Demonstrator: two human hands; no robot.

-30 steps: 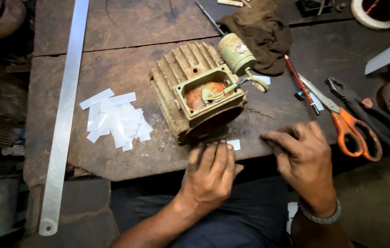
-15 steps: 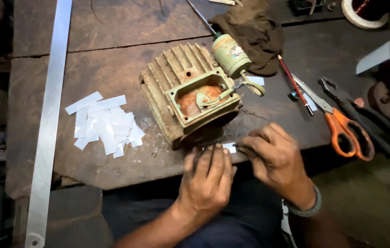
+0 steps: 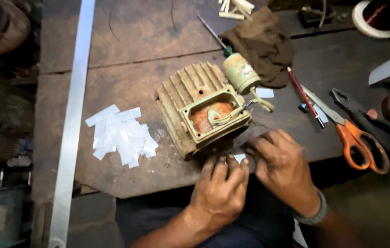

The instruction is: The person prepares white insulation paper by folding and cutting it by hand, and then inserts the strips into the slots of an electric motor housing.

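Both hands meet at the near edge of the bench [image 3: 126, 50], right in front of the motor [image 3: 204, 112], which lies on its side with its open terminal box facing up, presumably so the inside is easy to reach from the seat. The left hand [image 3: 220, 193] rests knuckles up, fingers curled down against the bench edge beside a small white slip [image 3: 239, 158]; it seems to pin or steady the slip rather than lift it. The right hand [image 3: 282, 170] comes in from the other side with fingers bent together over the same spot, its fingertips just beside the slip (whether they actually pinch it I cannot tell, since the fingers hide the contact). So the slip lies between the two hands, peeking out at the fingertips, touching the bench just below the motor. A heap of like slips [image 3: 121, 135] sits to the left, well apart from the hands, near a long metal ruler [image 3: 73, 119]. Scissors [image 3: 355, 140] and a pencil [image 3: 303, 94] lie to the right, within reach, and a cloth [image 3: 261, 43] lies behind the motor.
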